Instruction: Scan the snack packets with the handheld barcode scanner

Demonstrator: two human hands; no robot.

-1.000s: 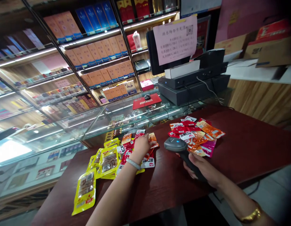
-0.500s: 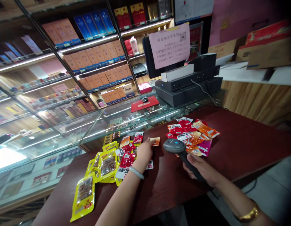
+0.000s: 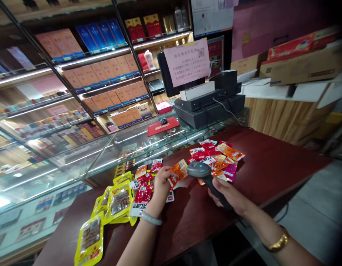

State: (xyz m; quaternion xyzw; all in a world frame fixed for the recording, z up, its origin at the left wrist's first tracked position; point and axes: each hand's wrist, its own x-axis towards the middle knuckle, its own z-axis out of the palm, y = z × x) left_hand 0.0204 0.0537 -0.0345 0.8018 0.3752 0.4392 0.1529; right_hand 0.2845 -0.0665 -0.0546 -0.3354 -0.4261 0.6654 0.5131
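Note:
Between the fingers of my left hand [image 3: 163, 183] is an orange snack packet [image 3: 179, 172], raised over the dark red table [image 3: 184, 218]. A dark grey barcode scanner [image 3: 200, 170] is gripped by its handle in my right hand [image 3: 228, 194], its head close to the packet's right side. Beyond the scanner lies a pile of red, orange and purple snack packets [image 3: 228, 151], partly covered by it. Left of my left hand, red and white packets [image 3: 142, 194] lie loosely together. Several yellow snack packets [image 3: 119, 201] overlap beside them, one nearest the front edge.
A glass display counter [image 3: 104, 153] runs along the table's far side. On it are a mouse [image 3: 163, 121] on a red mat [image 3: 152, 128] and a dark cash drawer [image 3: 193, 114] under a monitor bearing a pink notice [image 3: 187, 62]. Cardboard boxes [image 3: 303, 70] stand at right.
My left hand has lifted the orange packet off the table and turned its face up near the scanner head. My right hand keeps holding the scanner. The view has shifted slightly.

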